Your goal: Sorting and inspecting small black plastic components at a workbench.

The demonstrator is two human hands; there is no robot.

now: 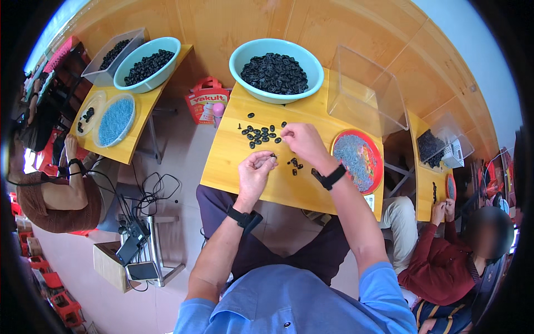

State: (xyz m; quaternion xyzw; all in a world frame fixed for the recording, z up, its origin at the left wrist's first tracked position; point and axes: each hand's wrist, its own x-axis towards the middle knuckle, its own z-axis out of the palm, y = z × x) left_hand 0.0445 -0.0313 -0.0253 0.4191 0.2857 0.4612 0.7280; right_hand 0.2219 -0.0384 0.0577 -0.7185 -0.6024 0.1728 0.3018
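Between the thumb and fingertips of my left hand (255,173) is a small black oval plastic part (273,156), held just above the yellow table (222,172). My right hand (303,143) reaches over the table with its fingers drawn together; whatever they may pinch is too small to tell. Its fingertips are beside a loose group of black oval parts (265,132). A few more black pieces (295,163) lie below my right hand, nearer to me. On the right side of the table, a red-rimmed tray (380,167) holds a heap of small silvery pieces (354,161).
A light-blue basin (236,67) full of black parts stands at the table's back, beside a clear plastic bin (364,94). People work at side tables to the left and right. A red bag (201,106) and a cable-draped stool (158,245) are on the left floor.
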